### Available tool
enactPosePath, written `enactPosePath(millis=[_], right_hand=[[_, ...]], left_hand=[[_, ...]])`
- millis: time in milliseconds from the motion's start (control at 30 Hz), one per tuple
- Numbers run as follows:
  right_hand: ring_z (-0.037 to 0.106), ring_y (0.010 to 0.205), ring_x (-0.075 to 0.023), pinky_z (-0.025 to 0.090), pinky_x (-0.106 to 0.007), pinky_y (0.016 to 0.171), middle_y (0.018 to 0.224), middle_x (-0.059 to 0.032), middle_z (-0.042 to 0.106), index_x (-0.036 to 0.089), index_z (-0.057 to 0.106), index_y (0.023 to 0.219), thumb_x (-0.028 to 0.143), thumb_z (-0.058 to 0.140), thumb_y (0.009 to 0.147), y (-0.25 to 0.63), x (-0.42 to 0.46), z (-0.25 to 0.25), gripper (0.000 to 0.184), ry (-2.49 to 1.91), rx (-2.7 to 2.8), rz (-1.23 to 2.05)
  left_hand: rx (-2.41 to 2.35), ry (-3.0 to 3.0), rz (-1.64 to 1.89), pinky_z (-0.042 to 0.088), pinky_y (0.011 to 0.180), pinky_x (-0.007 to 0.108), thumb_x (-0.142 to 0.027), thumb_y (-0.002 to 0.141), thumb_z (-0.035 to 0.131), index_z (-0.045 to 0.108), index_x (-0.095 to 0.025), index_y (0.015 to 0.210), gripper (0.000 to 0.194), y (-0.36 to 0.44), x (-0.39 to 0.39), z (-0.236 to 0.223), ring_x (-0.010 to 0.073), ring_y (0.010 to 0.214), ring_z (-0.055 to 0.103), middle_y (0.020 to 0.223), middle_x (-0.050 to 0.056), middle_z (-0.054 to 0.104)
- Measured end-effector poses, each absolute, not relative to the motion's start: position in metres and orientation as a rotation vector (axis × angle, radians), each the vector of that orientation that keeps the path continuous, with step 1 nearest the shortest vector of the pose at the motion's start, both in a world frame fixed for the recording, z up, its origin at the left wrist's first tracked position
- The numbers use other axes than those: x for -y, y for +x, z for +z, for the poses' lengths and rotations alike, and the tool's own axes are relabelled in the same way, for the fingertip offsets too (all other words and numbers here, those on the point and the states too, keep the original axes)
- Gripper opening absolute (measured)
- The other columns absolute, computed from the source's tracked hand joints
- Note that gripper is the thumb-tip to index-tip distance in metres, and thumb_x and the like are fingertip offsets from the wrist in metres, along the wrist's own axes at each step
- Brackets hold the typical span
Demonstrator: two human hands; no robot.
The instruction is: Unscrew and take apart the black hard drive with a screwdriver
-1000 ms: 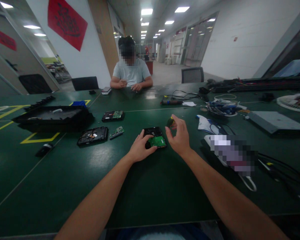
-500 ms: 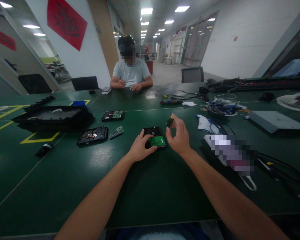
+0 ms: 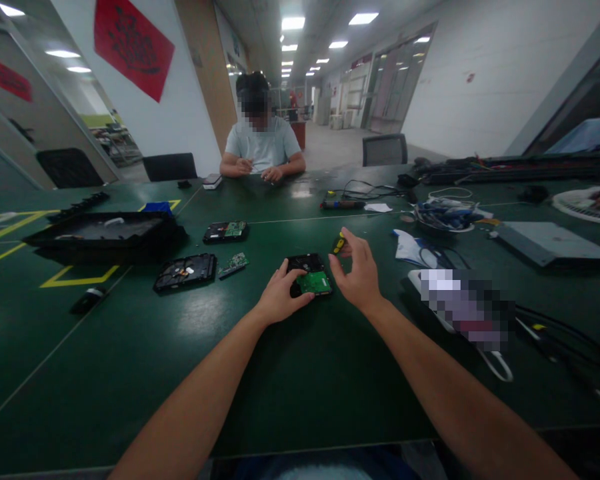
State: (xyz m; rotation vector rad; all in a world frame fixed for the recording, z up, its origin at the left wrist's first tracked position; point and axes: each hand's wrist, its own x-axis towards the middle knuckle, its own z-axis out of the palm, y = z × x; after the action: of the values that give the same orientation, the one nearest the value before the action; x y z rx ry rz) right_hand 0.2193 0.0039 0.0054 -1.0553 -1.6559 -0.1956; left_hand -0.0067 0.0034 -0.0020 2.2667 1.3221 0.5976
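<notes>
On the green table in front of me lies a hard drive (image 3: 321, 283) with its green circuit board facing up. My left hand (image 3: 284, 293) grips it from the left, thumb at the near edge and fingers over the far side. Just right of the drive, my right hand (image 3: 356, 272) is raised, holding a small screwdriver (image 3: 338, 244) by its yellow-and-black handle between thumb and fingers. The screwdriver's shaft cannot be made out. To the left are a loose circuit board (image 3: 234, 265), a second hard drive (image 3: 186, 272) and a third hard drive (image 3: 225, 231).
A black plastic tray (image 3: 105, 230) stands at the left. At the right are a blurred-out device (image 3: 460, 307) with cables, a white-and-blue packet (image 3: 413, 248), a bowl of cables (image 3: 445, 215) and a grey metal box (image 3: 550, 241). A person (image 3: 263, 143) sits across the table.
The screwdriver handle has turned in my right hand, showing more yellow, and the right thumb has shifted slightly left. My left hand and the hard drive stay in place.
</notes>
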Motion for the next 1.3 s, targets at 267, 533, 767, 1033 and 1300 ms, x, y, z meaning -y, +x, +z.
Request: enactPosePath(millis=[267, 533, 767, 1033, 1300], right_hand=[[0.068, 0.094, -0.0237, 0.065, -0.046, 0.085, 0.124, -0.0128, 0.063, 0.027, 0.039, 0.156, 0.028, 0.056, 0.101, 0.2193, -0.0041, 0.0051, 0.058, -1.064, 1.634, -0.187], [0.068, 0.097, -0.0240, 0.064, -0.048, 0.089, 0.129, -0.0147, 0.063, 0.025, 0.037, 0.158, 0.025, 0.053, 0.101, 0.2177, -0.0027, 0.0070, 0.059, -1.059, 1.638, -0.209], [0.067, 0.099, -0.0243, 0.065, -0.045, 0.083, 0.127, -0.0141, 0.061, 0.026, 0.041, 0.155, 0.030, 0.058, 0.099, 0.2180, -0.0027, 0.0067, 0.059, -1.079, 1.633, -0.228], [0.066, 0.093, -0.0236, 0.064, -0.046, 0.085, 0.124, -0.0133, 0.061, 0.025, 0.041, 0.156, 0.031, 0.057, 0.101, 0.2182, -0.0038, 0.0055, 0.058, -1.061, 1.627, -0.218], [0.066, 0.095, -0.0238, 0.063, -0.046, 0.087, 0.124, -0.0127, 0.061, 0.028, 0.038, 0.159, 0.029, 0.052, 0.103, 0.2175, -0.0026, 0.0069, 0.058, -1.059, 1.630, -0.228]], left_hand=[[-1.320, 2.251, 0.614, 0.032, 0.126, 0.057, -0.049, 0.088, 0.075, 0.060, -0.023, 0.141, 0.060, -0.0067, -0.0027, -0.0006, 0.0362, 0.163, 0.018, 0.168, 0.019, 0.039], [-1.314, 2.242, 0.611, 0.032, 0.126, 0.059, -0.049, 0.088, 0.076, 0.060, -0.024, 0.140, 0.060, -0.0072, -0.0015, 0.0018, 0.0369, 0.163, 0.019, 0.167, 0.018, 0.041], [-1.331, 2.254, 0.596, 0.032, 0.126, 0.057, -0.047, 0.088, 0.075, 0.059, -0.022, 0.141, 0.060, -0.0064, -0.0011, 0.0024, 0.0349, 0.164, 0.018, 0.167, 0.019, 0.040], [-1.316, 2.235, 0.624, 0.031, 0.127, 0.057, -0.045, 0.087, 0.077, 0.061, -0.023, 0.139, 0.058, -0.0059, -0.0017, 0.0012, 0.0355, 0.163, 0.019, 0.167, 0.017, 0.041], [-1.326, 2.223, 0.614, 0.031, 0.126, 0.058, -0.049, 0.087, 0.077, 0.061, -0.025, 0.139, 0.060, -0.0065, -0.0009, 0.0022, 0.0369, 0.163, 0.020, 0.169, 0.016, 0.038]])
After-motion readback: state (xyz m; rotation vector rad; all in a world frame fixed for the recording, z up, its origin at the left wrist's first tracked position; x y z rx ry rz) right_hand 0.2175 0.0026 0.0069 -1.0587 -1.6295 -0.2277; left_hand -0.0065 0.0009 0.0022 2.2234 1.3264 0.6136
